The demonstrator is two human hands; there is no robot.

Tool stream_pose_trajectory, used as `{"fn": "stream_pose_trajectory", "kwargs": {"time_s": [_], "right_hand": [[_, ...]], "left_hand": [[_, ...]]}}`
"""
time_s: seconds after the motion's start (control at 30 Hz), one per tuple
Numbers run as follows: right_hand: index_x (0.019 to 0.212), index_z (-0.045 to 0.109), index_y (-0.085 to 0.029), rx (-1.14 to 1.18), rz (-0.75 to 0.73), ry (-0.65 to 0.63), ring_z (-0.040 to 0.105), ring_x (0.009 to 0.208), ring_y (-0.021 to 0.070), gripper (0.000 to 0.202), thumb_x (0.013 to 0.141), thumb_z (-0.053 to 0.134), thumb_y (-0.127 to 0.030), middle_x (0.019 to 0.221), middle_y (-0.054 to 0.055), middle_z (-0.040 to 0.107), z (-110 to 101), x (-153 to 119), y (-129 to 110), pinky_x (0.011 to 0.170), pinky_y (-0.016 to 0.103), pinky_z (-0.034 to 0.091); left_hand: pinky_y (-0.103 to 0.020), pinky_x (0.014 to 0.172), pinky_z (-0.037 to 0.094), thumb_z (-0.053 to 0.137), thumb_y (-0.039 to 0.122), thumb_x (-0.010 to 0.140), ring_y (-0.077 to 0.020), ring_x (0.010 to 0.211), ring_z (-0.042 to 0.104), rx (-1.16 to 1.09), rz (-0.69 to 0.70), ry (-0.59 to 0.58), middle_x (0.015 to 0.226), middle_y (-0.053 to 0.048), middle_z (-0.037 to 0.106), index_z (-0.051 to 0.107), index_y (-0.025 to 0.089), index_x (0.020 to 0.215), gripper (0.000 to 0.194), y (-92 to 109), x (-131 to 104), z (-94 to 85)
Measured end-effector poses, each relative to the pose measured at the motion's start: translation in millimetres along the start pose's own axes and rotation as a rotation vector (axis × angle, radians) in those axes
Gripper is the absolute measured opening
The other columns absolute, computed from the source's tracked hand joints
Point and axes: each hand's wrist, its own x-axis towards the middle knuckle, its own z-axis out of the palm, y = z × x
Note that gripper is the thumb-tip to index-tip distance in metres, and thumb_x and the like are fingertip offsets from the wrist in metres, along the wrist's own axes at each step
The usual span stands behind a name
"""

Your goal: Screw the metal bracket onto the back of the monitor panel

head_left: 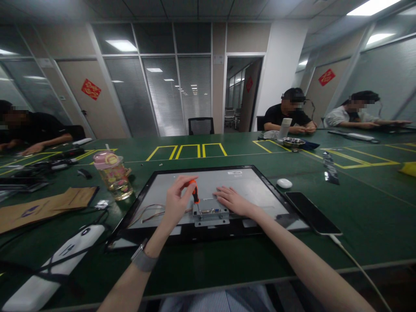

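My left hand [179, 196] grips an orange-and-black screwdriver [195, 193] by its handle, fingers at the top. Its shaft points down at the left side of a small metal bracket [212, 219] with connector ports along its front. My right hand [231, 200] lies flat, fingers stretched out, at the back right of that bracket. Both hands are over a large flat display panel [253, 186] with a grey metal back and black frame. Thin cables [149, 212] run across the panel's left part. Where the screwdriver tip meets the bracket is too small to make out.
A pink-lidded drink cup [112, 175] stands left of the panel, near a brown paper bag [48, 208] and a white power bank-like device [58, 266]. To the right lie a phone [313, 213] with its cable and a white earbud case [284, 183]. Several people sit across the table.
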Motion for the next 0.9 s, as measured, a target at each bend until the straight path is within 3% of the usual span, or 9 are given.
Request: {"fn": "stream_pose_trajectory", "kwargs": {"time_s": [0.1, 0.3, 0.5, 0.7, 0.9], "right_hand": [[0.136, 0.045, -0.025, 0.001, -0.008, -0.001, 0.024, 0.138, 0.0285, 0.05, 0.098, 0.023, -0.048, 0.148, 0.01, 0.032, -0.2, 0.0, 0.1, 0.11, 0.052, 0.015], [0.134, 0.047, -0.023, -0.017, -0.021, 0.007, 0.026, 0.137, 0.0283, 0.047, 0.099, 0.024, -0.044, 0.148, 0.012, 0.034, 1.2, 0.7, 2.0, 0.11, 0.052, 0.016], [0.134, 0.047, -0.024, -0.014, -0.023, 0.009, 0.025, 0.137, 0.0286, 0.047, 0.098, 0.024, -0.045, 0.148, 0.011, 0.033, 2.9, 1.6, 3.9, 0.11, 0.053, 0.015], [0.135, 0.046, -0.025, -0.018, -0.016, 0.006, 0.024, 0.138, 0.03, 0.048, 0.099, 0.022, -0.046, 0.148, 0.011, 0.034, 2.2, 0.7, 2.4, 0.109, 0.058, 0.011], [0.135, 0.045, -0.026, 0.001, -0.012, 0.004, 0.024, 0.138, 0.0289, 0.048, 0.098, 0.023, -0.048, 0.148, 0.009, 0.033, 1.5, 0.4, 2.7, 0.109, 0.057, 0.012]], "left_hand": [[-0.027, 0.076, 0.048, 0.062, 0.027, 0.08, -0.0139, 0.08, 0.057, 0.037, 0.047, 0.031, 0.088, -0.004, 0.056, 0.07, 0.02, 0.093, 0.016, -0.2, -0.4, 1.4], [-0.031, 0.082, 0.048, 0.044, 0.028, 0.091, -0.016, 0.089, 0.061, -0.053, -0.001, -0.054, 0.098, -0.007, 0.063, 0.065, 0.018, 0.11, 0.029, 5.9, -1.1, 1.1], [-0.026, 0.075, 0.047, 0.061, 0.027, 0.082, -0.0135, 0.079, 0.056, 0.054, 0.024, 0.016, 0.087, -0.003, 0.057, 0.069, 0.02, 0.095, 0.018, 2.4, -0.9, 2.4], [-0.031, 0.086, 0.046, 0.045, 0.029, 0.09, -0.017, 0.092, 0.061, -0.02, -0.006, -0.032, 0.104, -0.008, 0.063, 0.064, 0.02, 0.11, 0.029, 4.3, -2.9, 3.2], [-0.027, 0.075, 0.047, 0.06, 0.029, 0.082, -0.014, 0.078, 0.056, 0.122, 0.083, 0.099, 0.086, -0.003, 0.056, 0.068, 0.02, 0.095, 0.018, -1.0, -5.1, 4.8]]}}
